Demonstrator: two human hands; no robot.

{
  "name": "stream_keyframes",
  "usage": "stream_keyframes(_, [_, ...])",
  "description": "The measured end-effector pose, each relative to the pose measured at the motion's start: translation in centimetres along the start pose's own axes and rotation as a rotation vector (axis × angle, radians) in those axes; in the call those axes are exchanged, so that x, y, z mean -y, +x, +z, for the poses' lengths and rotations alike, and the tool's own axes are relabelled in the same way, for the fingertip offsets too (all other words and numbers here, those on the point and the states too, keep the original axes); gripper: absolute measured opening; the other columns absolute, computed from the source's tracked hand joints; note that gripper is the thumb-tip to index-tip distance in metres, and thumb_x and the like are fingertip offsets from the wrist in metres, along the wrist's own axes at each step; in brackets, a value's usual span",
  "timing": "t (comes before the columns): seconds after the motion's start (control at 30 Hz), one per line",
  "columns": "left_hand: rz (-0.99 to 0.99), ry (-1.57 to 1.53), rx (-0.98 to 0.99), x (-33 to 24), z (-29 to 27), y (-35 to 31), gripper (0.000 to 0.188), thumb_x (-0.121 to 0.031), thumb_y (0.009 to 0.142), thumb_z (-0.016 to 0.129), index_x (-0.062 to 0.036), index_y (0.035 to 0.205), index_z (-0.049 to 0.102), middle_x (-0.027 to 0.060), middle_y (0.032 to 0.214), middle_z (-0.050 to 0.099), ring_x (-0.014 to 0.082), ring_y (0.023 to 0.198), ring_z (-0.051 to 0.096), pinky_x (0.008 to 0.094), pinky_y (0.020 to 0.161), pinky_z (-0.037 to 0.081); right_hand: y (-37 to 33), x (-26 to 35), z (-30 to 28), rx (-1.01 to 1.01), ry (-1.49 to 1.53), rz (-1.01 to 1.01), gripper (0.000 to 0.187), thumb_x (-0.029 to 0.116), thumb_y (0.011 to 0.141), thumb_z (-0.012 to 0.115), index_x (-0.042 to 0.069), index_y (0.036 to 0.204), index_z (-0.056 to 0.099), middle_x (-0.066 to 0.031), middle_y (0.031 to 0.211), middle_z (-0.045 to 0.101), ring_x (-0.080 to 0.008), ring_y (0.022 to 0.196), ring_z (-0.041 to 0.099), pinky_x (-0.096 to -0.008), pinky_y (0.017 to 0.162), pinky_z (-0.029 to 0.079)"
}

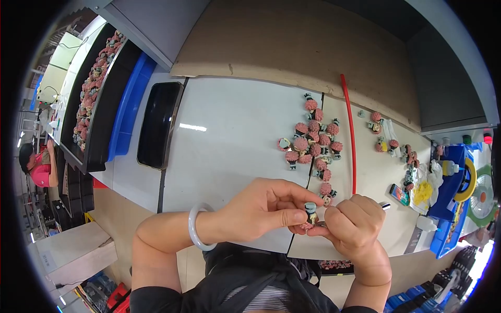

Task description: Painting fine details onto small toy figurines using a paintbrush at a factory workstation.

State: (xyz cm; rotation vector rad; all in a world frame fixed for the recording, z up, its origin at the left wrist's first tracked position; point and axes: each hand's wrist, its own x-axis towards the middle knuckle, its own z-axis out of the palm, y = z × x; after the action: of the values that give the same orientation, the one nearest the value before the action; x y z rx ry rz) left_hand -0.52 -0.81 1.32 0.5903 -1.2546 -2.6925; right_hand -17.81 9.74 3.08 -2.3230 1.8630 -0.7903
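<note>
In front of my body, my left hand pinches a small figurine between thumb and fingers. Its grey-blue base points up and its pink textured head is down. My right hand is closed around a slim tool. The tool's end sticks out past the knuckles, and a bit of dark metal shows near the figurine; most of it is hidden in the fist. Just beyond my hands lies a loose cluster of similar pink-headed figurines, tipped in various directions on the white table.
A red rod lies right of the cluster. More figurines, a bottle and a blue bin stand at right. To the left are a black phone-like device and a black tray full of figurines. Another person sits far left.
</note>
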Motion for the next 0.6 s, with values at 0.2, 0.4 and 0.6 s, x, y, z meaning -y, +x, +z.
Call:
stream_keyframes(0.2, [0.054,-0.087,-0.052,0.01,0.19,-0.13,0.028,-0.002,0.086,0.052,0.0043,0.113,0.051,0.0125,0.101,0.06,0.0141,0.085,0.06,0.0283,0.081,0.05,-0.29,-0.96,0.76,-0.111,0.118,0.022,0.029,0.031,0.066,0.07,0.009,0.071,0.052,-0.0014,0.058,0.043,-0.0163,0.046,0.044,-0.0282,0.04,0.033])
stream_keyframes(0.4, [0.111,0.008,-0.049,0.02,0.14,0.24,0.034,0.001,0.083,0.057,0.0025,0.116,0.049,0.014,0.104,0.058,0.0154,0.088,0.06,0.0299,0.08,0.051,-0.1,-0.51,0.45,-0.038,0.161,0.117,0.029,0.033,0.075,0.062,0.005,0.072,0.054,-0.0055,0.056,0.048,-0.0234,0.049,0.048,-0.0319,0.043,0.036])
stream_keyframes(0.6, [0.138,0.122,-0.024,0.14,0.1,0.0,0.039,0.004,0.078,0.062,0.0024,0.116,0.051,0.0127,0.104,0.058,0.014,0.089,0.059,0.0274,0.079,0.05,0.02,-0.07,0.01,0.032,0.096,0.116,0.032,0.034,0.067,0.068,0.005,0.065,0.053,-0.0048,0.053,0.043,-0.0223,0.046,0.045,-0.0328,0.041,0.033])
